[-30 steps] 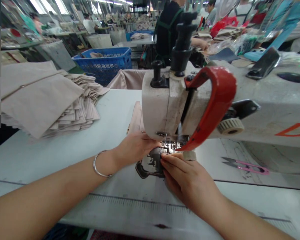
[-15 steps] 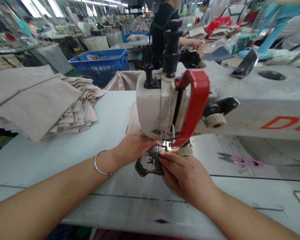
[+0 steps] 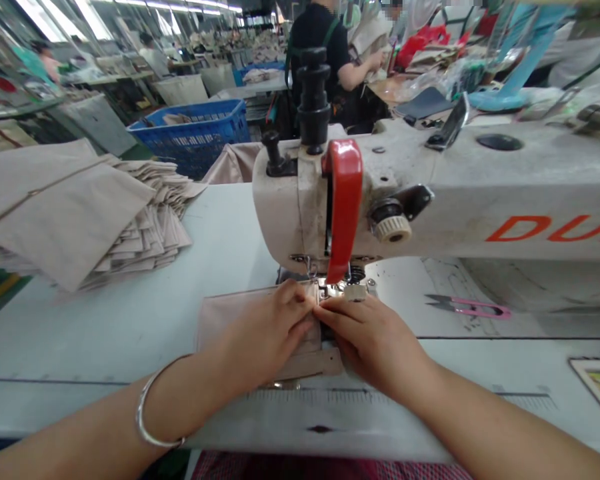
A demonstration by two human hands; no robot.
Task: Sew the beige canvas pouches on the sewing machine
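Note:
A beige fabric piece (image 3: 220, 317) lies flat on the table in front of the sewing machine (image 3: 430, 193), its right edge under the presser foot (image 3: 337, 290). My left hand (image 3: 267, 330) rests on top of the fabric, fingers bent and pressing it down close to the needle. My right hand (image 3: 373, 340) lies beside it, fingertips pinching the fabric edge just below the foot. The two hands touch at the fingertips. A silver bangle (image 3: 153, 417) circles my left wrist. The red guard (image 3: 343, 203) hangs over the needle area.
A tall stack of beige fabric pieces (image 3: 80, 213) sits at the left of the table. Pink thread snips (image 3: 467, 307) lie to the right under the machine arm. A blue basket (image 3: 193, 137) stands behind. Other people work at tables in the background.
The fabric piece has come from behind the machine to the front, over the dark needle plate. Both hands have drawn back toward me and now lie on it. My view has shifted right.

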